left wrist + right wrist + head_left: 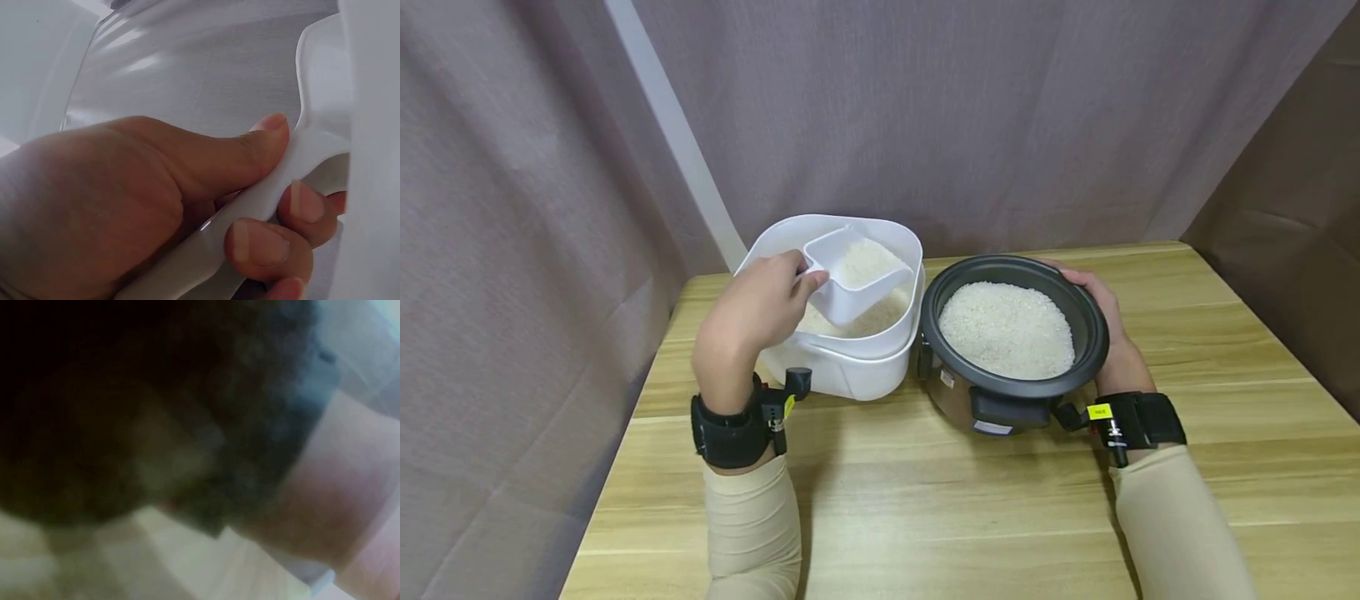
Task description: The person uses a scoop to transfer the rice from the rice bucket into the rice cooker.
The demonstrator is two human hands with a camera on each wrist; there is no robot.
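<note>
The left hand (752,312) has its grip clamped on the handle of a white plastic scoop (850,283): in the left wrist view the thumb (250,150) presses along the top of the handle (275,187) while the curled fingers (262,247) close under it. The scoop extends right of and beyond that grip, tilted, its bowl filled with white rice and held inside the mouth of a white rice container (850,367). The container stands on the wooden surface (940,500), just beyond and to the right of the left hand, with more rice (880,317) lying in it beneath the scoop.

Immediately right of the container, nearly touching it, sits a rice cooker (1011,342) with a dark rim and metal body, its pot holding a level bed of white rice (1006,329). The right hand (1108,329) grips the cooker's far right side, fingers curled round the rim and palm against the wall, so the cooker lies directly to the left of that grip. The right wrist view is too blurred and dark to add anything beyond a dark mass close to the hand. Both forearms wear beige sleeves and black wrist straps. A grey-brown curtain (1000,125) hangs behind the surface.
</note>
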